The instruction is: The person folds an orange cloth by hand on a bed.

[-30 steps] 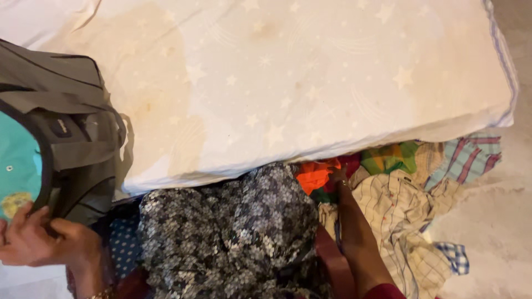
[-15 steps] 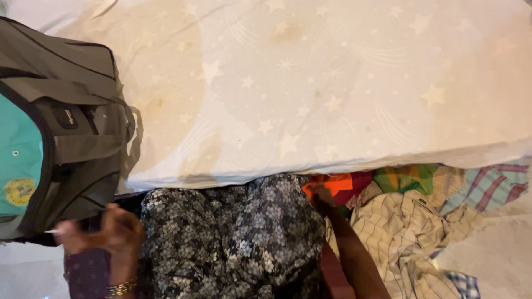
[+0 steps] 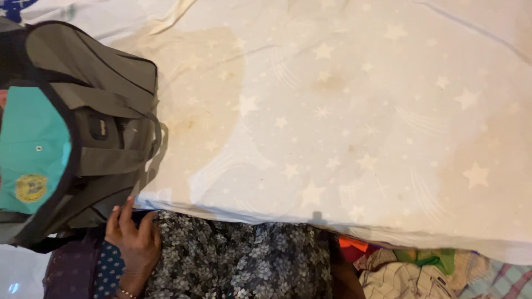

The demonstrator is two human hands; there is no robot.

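My left hand [image 3: 133,239] lies flat with its fingers apart on the dark floral cloth [image 3: 244,260] over my lap. Its fingertips reach the lower edge of a grey backpack [image 3: 105,138] with a teal panel [image 3: 30,149], which rests on the left of a white star-printed mattress [image 3: 343,122]. The hand holds nothing. Of my right arm only a dark stretch of forearm [image 3: 344,279] shows at the bottom. It runs toward the pile of clothes [image 3: 399,274], and the hand itself is out of sight below the mattress edge.
Orange [image 3: 351,243], green [image 3: 429,257] and checked [image 3: 499,282] garments lie in a heap at the lower right, under the mattress edge. The sheet has yellowish stains. A blue dotted cloth [image 3: 105,271] lies beside my left wrist.
The view has tilted up, so the mattress fills more of the frame. My left hand let go of the backpack's edge and came to rest on the floral cloth. My right hand dropped out of sight.
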